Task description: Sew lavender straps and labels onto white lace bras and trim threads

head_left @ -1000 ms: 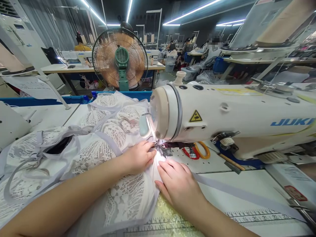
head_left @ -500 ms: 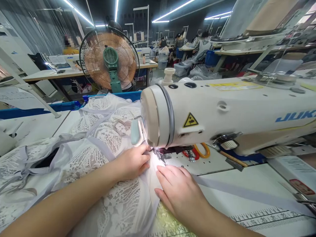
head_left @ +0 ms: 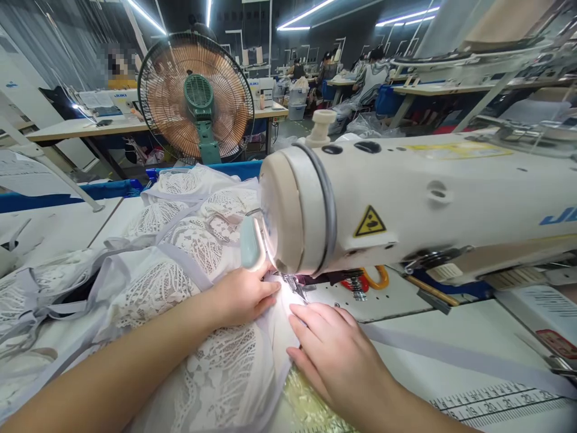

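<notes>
White lace bras (head_left: pixel 180 234) with pale lilac bands lie joined in a heap to the left, running under the head of a sewing machine (head_left: pixel 383 198). Close to the lit needle area, my left hand (head_left: pixel 246 296) is closed on the bra fabric, fingertips curled beside the presser foot (head_left: pixel 295 285). My right hand (head_left: pixel 336 346) pinches the fabric edge just in front of the foot, thumb apart below the fingers. The needle itself is hidden by the machine head. From beside my right hand, a lilac strip (head_left: pixel 451 349) stretches to the right.
Orange-and-red-handled scissors (head_left: pixel 376 278) lie behind the foot. A printed ruler (head_left: pixel 500 403) runs along the front right of the table. Beyond the table stands a large fan (head_left: pixel 198 96). Other people sit at machines in the background.
The view has shifted slightly, so the machine sits farther right in the picture. Both hands stay on the fabric by the presser foot, with little movement relative to it.
</notes>
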`<state>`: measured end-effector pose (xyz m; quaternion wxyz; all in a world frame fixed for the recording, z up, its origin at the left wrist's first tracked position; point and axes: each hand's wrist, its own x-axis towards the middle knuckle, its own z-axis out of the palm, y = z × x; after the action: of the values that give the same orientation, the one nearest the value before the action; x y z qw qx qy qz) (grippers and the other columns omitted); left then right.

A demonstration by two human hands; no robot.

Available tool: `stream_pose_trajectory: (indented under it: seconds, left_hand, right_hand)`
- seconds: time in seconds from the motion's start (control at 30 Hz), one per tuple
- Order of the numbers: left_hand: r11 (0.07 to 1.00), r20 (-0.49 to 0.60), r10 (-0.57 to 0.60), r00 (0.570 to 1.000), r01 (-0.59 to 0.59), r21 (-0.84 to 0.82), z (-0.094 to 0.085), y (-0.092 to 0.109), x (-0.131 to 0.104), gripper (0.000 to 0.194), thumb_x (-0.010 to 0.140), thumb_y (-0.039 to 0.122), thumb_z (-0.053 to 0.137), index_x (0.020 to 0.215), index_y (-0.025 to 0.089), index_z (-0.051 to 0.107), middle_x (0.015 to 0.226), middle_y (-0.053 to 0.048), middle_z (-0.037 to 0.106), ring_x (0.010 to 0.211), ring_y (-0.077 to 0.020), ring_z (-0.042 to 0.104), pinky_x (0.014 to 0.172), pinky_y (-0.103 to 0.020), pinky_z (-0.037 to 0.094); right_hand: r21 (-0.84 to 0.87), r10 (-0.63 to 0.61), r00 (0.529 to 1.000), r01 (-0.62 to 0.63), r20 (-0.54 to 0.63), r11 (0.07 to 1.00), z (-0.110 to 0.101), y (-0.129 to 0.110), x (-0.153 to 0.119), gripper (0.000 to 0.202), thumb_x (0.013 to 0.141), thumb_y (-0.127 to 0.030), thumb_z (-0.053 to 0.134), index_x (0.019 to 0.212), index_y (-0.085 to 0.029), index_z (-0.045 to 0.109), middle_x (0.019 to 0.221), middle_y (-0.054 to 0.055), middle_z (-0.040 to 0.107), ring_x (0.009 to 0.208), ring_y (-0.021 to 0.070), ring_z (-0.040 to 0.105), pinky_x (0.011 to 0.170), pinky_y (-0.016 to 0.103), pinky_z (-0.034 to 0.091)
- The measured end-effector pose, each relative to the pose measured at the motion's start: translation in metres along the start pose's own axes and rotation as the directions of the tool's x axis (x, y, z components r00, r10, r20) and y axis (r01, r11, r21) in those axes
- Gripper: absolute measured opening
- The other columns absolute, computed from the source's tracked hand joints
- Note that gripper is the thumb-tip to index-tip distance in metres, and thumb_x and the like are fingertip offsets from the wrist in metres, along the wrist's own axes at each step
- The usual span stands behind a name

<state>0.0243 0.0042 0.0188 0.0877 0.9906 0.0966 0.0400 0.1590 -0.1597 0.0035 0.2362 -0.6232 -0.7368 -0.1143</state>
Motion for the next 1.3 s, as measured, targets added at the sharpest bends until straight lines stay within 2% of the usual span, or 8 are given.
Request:
stream_pose_trajectory:
  seconds: [0.2,0.37,0.53,0.67,0.8,1.03,1.3]
  left_hand:
    - [0.999,0.058,-0.004,0.998,0.006,-0.033,-0.006,0.002,-0.001,0.023,0.085,0.027,0.048,0.1,0.021,0.065,0.105,-0.01,0.052,0.077,-0.0183,0.057,0.066,-0.029,0.047]
    - [1.0,0.043,0.005,0.999,-0.005,-0.004,-0.01,0.004,-0.002,0.021,0.083,0.026,0.053,0.098,0.021,0.067,0.108,-0.011,0.052,0.076,-0.0174,0.055,0.055,-0.024,0.042]
    - [0.999,0.014,0.039,0.999,-0.039,0.027,-0.004,0.002,-0.001,0.023,0.085,0.028,0.051,0.096,0.018,0.068,0.118,-0.013,0.05,0.079,-0.0186,0.056,0.059,-0.027,0.042]
    - [1.0,0.069,0.009,0.998,-0.011,0.029,-0.004,0.002,0.0,0.022,0.085,0.03,0.051,0.093,0.018,0.068,0.105,-0.011,0.055,0.088,-0.0235,0.056,0.057,-0.028,0.04]
    - [1.0,0.105,-0.026,0.994,0.025,0.01,-0.007,0.004,-0.001,0.022,0.085,0.03,0.051,0.092,0.019,0.068,0.108,-0.011,0.053,0.089,-0.0234,0.056,0.055,-0.028,0.036]
    - [0.999,0.109,-0.03,0.994,0.032,-0.018,-0.007,0.002,0.0,0.022,0.086,0.031,0.05,0.09,0.019,0.069,0.112,-0.011,0.051,0.089,-0.0224,0.055,0.054,-0.028,0.033]
    - [1.0,0.097,-0.002,0.995,0.002,-0.007,-0.004,-0.002,0.001,0.023,0.086,0.03,0.049,0.095,0.02,0.068,0.105,-0.011,0.054,0.089,-0.024,0.055,0.053,-0.028,0.031]
  right_hand:
    - [0.167,-0.021,0.999,0.013,0.048,0.986,-0.004,0.003,-0.004,0.019,0.087,-0.021,0.046,0.093,-0.018,0.063,0.087,0.005,0.067,0.078,0.0202,0.056,0.069,0.032,0.037]
    - [0.264,-0.074,0.988,0.037,0.135,0.964,-0.01,0.004,-0.003,0.019,0.087,-0.018,0.045,0.094,-0.018,0.062,0.083,0.006,0.065,0.075,0.0201,0.056,0.063,0.031,0.041]
    - [0.248,-0.139,0.975,0.094,0.173,0.964,-0.012,0.005,-0.003,0.021,0.085,-0.016,0.048,0.103,-0.016,0.06,0.094,0.009,0.066,0.08,0.0209,0.058,0.069,0.032,0.048]
    - [0.187,-0.171,0.968,0.137,0.181,0.973,-0.009,0.006,-0.004,0.022,0.085,-0.018,0.049,0.104,-0.012,0.059,0.101,0.012,0.065,0.089,0.0229,0.058,0.074,0.035,0.05]
    - [0.184,-0.191,0.966,0.159,0.173,0.97,-0.009,0.008,-0.005,0.023,0.085,-0.017,0.049,0.107,-0.013,0.057,0.102,0.012,0.065,0.091,0.0226,0.059,0.076,0.035,0.051]
    - [0.192,-0.131,0.972,0.093,0.195,0.977,-0.016,0.013,-0.005,0.02,0.085,-0.015,0.05,0.104,-0.017,0.057,0.099,0.009,0.066,0.089,0.0208,0.06,0.076,0.034,0.051]
    - [0.179,-0.106,0.972,0.069,0.21,0.981,-0.013,0.014,-0.003,0.017,0.085,-0.015,0.05,0.098,-0.016,0.06,0.093,0.009,0.067,0.084,0.0204,0.062,0.071,0.032,0.053]
